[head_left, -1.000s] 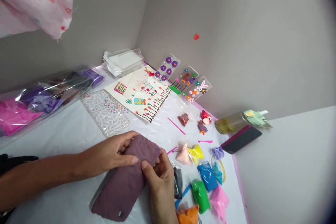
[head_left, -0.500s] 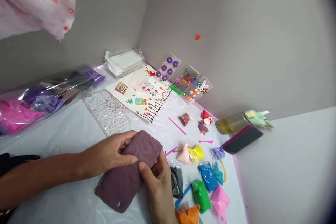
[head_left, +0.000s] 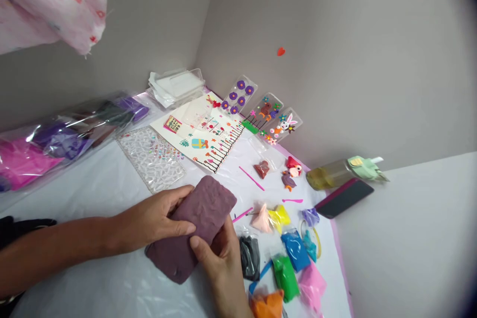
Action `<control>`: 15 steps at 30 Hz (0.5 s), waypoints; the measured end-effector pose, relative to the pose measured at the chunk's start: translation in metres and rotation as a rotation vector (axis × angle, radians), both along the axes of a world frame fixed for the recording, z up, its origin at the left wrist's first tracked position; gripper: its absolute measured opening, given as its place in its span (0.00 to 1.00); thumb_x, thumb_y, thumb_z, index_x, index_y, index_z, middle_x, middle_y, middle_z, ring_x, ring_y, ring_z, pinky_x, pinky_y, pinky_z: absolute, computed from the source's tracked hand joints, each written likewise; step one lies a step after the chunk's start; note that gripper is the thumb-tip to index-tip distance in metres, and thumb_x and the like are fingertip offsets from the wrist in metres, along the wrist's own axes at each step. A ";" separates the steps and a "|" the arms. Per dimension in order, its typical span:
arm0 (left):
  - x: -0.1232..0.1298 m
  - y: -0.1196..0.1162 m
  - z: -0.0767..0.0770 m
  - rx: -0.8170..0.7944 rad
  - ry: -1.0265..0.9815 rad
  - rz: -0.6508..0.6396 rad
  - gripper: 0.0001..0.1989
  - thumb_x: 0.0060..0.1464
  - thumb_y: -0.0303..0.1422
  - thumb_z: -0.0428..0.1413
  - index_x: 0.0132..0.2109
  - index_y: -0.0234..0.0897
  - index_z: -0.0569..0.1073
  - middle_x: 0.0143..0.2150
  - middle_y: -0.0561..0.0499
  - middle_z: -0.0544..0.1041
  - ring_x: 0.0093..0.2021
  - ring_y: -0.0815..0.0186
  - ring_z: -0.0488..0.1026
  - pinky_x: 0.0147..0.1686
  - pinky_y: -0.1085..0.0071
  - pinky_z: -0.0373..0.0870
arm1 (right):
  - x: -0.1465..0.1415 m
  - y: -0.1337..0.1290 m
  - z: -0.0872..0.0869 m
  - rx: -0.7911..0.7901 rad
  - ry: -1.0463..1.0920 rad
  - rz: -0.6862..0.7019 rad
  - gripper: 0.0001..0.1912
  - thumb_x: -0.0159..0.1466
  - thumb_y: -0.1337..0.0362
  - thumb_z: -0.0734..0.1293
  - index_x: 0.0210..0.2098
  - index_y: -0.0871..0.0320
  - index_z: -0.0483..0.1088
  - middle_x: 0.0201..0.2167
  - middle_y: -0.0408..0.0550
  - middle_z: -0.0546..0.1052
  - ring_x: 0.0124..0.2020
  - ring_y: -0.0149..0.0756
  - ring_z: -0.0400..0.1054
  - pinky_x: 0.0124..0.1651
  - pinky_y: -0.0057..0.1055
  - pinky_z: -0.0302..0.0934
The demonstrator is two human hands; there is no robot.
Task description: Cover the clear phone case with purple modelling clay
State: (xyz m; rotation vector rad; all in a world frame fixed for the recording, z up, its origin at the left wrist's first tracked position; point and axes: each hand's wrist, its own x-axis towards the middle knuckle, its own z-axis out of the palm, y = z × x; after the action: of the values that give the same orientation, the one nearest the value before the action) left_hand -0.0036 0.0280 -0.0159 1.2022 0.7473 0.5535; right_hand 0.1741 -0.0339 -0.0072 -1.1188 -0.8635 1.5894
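Observation:
Both hands hold a phone case coated in purple-brown modelling clay [head_left: 206,213], tilted above the white table. My left hand [head_left: 160,221] grips its left side, thumb lying across the clay face and fingers hidden behind. On the right edge, my right hand [head_left: 221,258] presses its thumb onto the clay near the other thumb, its fingers curled behind. The clay surface is lumpy, with a small dent by the lower corner. Close to my right hand lie a black clay packet [head_left: 249,257] and a pink modelling stick [head_left: 243,215].
Blue [head_left: 295,250], green [head_left: 285,277] and orange [head_left: 267,304] clay packets lie at right. Decorated clear cases [head_left: 239,97] lean on the wall behind a drawn sheet [head_left: 199,144]. A bottle [head_left: 328,178] and dark phone [head_left: 345,198] stand right; a bagged clay pack [head_left: 67,139] lies left.
The clay-covered case has shifted up and to the right, and its lower end has risen. My right thumb has slid slightly left and down along the clay. My left hand has barely moved.

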 end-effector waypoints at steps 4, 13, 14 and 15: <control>0.001 0.000 0.000 0.027 0.012 0.000 0.28 0.54 0.42 0.63 0.59 0.41 0.69 0.45 0.49 0.81 0.49 0.50 0.77 0.48 0.61 0.75 | 0.000 0.000 0.001 -0.005 -0.003 0.020 0.27 0.60 0.61 0.77 0.57 0.53 0.70 0.51 0.50 0.81 0.52 0.45 0.76 0.54 0.37 0.70; 0.000 0.004 0.001 -0.015 0.015 0.049 0.31 0.52 0.43 0.64 0.62 0.44 0.68 0.49 0.49 0.82 0.52 0.48 0.77 0.49 0.60 0.75 | -0.001 -0.002 -0.007 0.021 0.023 0.009 0.27 0.60 0.55 0.76 0.56 0.52 0.70 0.53 0.52 0.80 0.56 0.48 0.74 0.59 0.42 0.67; -0.001 0.004 0.002 -0.010 0.026 0.057 0.32 0.52 0.43 0.64 0.62 0.44 0.68 0.50 0.49 0.82 0.52 0.48 0.77 0.49 0.60 0.75 | -0.001 -0.002 -0.008 0.024 0.021 0.013 0.26 0.61 0.55 0.76 0.55 0.52 0.70 0.51 0.52 0.81 0.54 0.47 0.75 0.57 0.42 0.68; -0.001 0.004 0.002 -0.004 0.037 0.061 0.33 0.51 0.43 0.65 0.62 0.44 0.68 0.50 0.48 0.82 0.53 0.47 0.77 0.50 0.60 0.75 | -0.002 -0.002 -0.008 0.029 0.020 0.013 0.25 0.61 0.56 0.76 0.55 0.53 0.71 0.50 0.52 0.81 0.51 0.47 0.76 0.55 0.41 0.69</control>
State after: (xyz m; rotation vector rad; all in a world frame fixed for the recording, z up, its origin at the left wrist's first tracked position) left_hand -0.0048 0.0322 -0.0139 1.1919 0.8180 0.5817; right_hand 0.1723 -0.0363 -0.0155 -1.0769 -0.8795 1.5910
